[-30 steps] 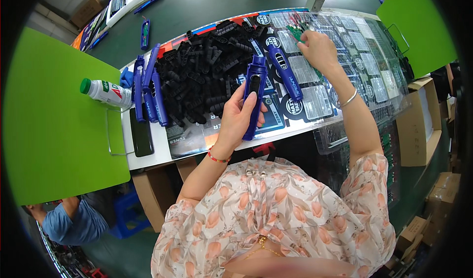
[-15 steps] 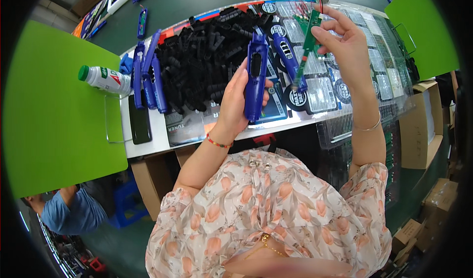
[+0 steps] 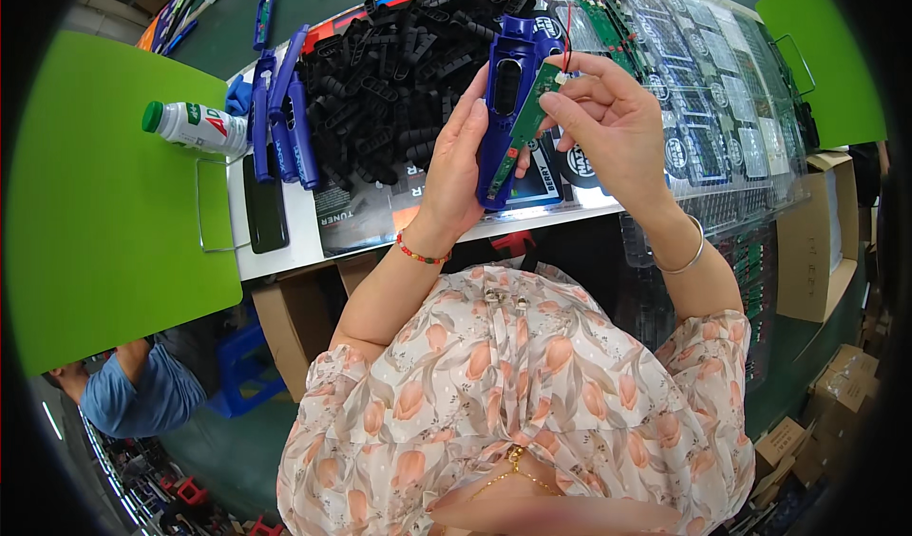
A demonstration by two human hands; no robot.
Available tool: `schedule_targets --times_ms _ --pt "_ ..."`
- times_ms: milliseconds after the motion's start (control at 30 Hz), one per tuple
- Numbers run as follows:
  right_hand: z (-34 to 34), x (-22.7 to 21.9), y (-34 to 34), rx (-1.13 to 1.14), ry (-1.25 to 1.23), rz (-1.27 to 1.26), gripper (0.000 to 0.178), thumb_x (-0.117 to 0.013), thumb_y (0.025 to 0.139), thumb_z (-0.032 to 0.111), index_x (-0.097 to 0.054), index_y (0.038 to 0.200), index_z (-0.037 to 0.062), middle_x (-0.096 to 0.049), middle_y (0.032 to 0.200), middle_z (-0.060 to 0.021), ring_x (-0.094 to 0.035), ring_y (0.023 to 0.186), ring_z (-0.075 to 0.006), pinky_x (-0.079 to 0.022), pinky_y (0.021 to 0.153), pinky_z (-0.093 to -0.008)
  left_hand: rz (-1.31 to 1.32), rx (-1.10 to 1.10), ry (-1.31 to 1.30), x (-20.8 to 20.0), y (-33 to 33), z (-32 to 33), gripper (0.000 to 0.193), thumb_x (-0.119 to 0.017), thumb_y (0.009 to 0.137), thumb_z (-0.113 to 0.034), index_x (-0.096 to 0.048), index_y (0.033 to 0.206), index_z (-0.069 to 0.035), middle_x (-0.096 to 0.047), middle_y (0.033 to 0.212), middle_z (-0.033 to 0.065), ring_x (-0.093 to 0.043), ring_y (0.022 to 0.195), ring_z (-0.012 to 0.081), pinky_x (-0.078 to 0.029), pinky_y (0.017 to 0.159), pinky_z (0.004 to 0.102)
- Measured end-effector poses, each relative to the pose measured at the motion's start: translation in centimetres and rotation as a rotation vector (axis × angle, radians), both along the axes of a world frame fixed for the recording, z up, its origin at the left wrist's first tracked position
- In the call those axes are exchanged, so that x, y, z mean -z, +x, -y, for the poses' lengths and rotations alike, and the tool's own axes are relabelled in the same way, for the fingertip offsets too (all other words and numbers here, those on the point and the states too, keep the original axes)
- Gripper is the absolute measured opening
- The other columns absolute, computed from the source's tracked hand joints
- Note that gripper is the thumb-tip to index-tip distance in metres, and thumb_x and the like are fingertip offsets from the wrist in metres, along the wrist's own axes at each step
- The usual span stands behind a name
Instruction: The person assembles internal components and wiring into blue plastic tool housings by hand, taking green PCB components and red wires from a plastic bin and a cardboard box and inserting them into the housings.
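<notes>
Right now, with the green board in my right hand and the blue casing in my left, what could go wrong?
The loose red wire at the top of the green board might snag on the right hand. The board's lower end overlaps the blue casing in the left hand, so it could scrape if misaligned. If dropped, it might land among the black parts.

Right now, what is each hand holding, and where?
Left hand: blue casing, around its middle. Right hand: green circuit board, by its wired upper end.

Electronics assembly workshop tbh: heaped black plastic parts (image 3: 366, 123), slim green circuit boards (image 3: 526, 123), flat bright-green partition panels (image 3: 104, 194), stacked brown cardboard boxes (image 3: 844, 389) around.
</notes>
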State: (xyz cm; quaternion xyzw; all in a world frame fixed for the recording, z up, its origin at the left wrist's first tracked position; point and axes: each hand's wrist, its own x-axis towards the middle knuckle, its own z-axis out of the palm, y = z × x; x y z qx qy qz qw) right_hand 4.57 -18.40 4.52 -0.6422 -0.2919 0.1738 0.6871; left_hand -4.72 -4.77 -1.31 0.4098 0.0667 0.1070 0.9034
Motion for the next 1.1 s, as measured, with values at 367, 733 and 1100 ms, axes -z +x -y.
schedule_targets --times_ms 367,733,1100 --pt "0.1 0.1 1.4 -0.112 -0.090 -0.008 0.031 -0.067 0.088 0.005 -0.060 0.117 -0.0002 -0.071 0.081 -0.0059 -0.065 0.067 -0.0040 -0.042 0.046 -0.0157 0.003 0.029 0.023 0.2 0.0 -0.1 0.049 -0.037 0.106 -0.027 -0.029 0.151 -0.012 -0.064 0.102 0.0142 -0.061 0.069 0.0167 -0.053 0.059 0.0276" --pt "0.2 -0.5 2.0 -0.128 -0.148 0.032 0.030 -0.066 0.087 0.004 -0.064 0.117 0.0000 -0.069 0.072 -0.0039 -0.059 0.058 -0.0020 -0.042 0.047 -0.0158 -0.019 0.078 0.003 -0.2 0.4 0.0 0.049 -0.039 0.105 -0.027 -0.031 0.150 -0.011 -0.063 0.100 0.0139 -0.063 0.075 0.0172 -0.054 0.060 0.0271" --pt "-0.2 1.1 1.6 -0.007 -0.128 0.280 0.030 -0.070 0.082 0.002 -0.069 0.112 0.0014 -0.059 0.078 -0.0021 -0.055 0.059 -0.0055 -0.044 0.053 -0.0200 -0.029 0.071 0.059 0.8 0.5 0.2 0.047 -0.039 0.105 -0.029 -0.035 0.148 -0.010 -0.064 0.093 0.0133 -0.061 0.067 0.0165 -0.052 0.058 0.0266"
